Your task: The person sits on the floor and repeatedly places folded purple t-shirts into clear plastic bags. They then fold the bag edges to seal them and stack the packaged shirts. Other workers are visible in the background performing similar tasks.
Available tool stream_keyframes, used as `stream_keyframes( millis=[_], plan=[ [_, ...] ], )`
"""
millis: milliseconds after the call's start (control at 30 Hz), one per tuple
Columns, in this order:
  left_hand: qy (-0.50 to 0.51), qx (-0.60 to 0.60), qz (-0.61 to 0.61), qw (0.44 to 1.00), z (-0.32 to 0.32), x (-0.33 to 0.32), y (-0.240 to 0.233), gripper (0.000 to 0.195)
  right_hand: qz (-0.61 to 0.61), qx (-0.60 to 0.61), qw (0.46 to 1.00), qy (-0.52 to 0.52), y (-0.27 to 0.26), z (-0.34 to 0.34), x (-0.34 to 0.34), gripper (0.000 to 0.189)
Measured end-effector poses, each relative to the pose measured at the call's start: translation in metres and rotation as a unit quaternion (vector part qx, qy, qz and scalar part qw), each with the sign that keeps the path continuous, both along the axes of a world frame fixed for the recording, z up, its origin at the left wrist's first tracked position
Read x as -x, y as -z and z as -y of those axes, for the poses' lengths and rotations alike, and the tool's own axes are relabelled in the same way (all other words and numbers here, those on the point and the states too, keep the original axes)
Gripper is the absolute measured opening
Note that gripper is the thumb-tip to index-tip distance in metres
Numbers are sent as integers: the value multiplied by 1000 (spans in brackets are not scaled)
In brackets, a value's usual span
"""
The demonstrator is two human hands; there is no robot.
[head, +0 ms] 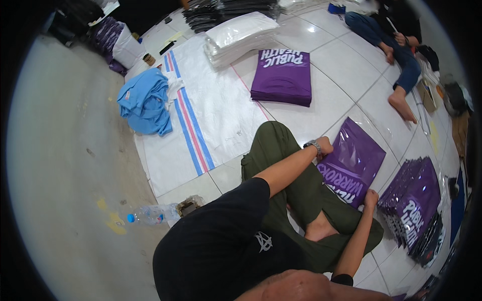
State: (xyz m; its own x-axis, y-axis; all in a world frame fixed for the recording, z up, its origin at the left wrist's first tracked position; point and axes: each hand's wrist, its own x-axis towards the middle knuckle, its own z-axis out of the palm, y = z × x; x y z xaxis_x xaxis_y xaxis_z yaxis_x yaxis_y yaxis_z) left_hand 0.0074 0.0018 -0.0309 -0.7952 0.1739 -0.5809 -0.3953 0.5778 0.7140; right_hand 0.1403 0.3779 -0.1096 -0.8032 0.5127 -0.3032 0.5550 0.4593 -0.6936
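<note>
A folded purple T-shirt in a clear plastic bag (pixel 352 156) lies tilted across my lap and the floor, its white lettering towards me. My left hand (pixel 325 145), with a metal watch at the wrist, is closed on the bag's left edge. Near the lower right corner my right hand (pixel 371 198) pinches the bag. Right of it stands a stack of bagged purple T-shirts (pixel 410 199). Farther forward, a stack of folded purple T-shirts (pixel 282 81) without visible bags rests on the tiles.
A white woven sheet (pixel 222 139) holds crumpled blue garments (pixel 145 101) and partly a stack of clear plastic bags (pixel 241 37). A plastic bottle (pixel 152 215) lies by a hole in the floor. Dark bagged items (pixel 427 240) sit lower right. Another person (pixel 404 56) sits at upper right.
</note>
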Motion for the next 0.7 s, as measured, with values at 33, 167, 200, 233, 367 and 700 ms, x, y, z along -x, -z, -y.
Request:
stream_keyframes(
  millis=[33, 167, 200, 233, 367, 700],
  plan=[
    [18, -11, -13, 1000, -2, 5, -2, 36, -13, -17, 1000, -3, 0, -5, -6, 34],
    [88, 36, -89, 991, 7, 8, 24, 36, -51, 0, 999, -5, 4, 9, 3, 30],
    [78, 28, -98, 992, 17, 11, 37, 34, -60, 8, 998, 1, 2, 21, 12, 30],
    [91, 18, -97, 991, 12, 19, 34, 34, -66, 9, 998, 22, 3, 18, 16, 30],
    [165, 19, -39, 985, -10, 27, 15, 26, -58, 126, 990, 29, 10, -9, 6, 28],
    [231, 78, -73, 967, 4, 22, 11, 24, -89, 67, 993, 32, -9, 16, 11, 25]
  ],
)
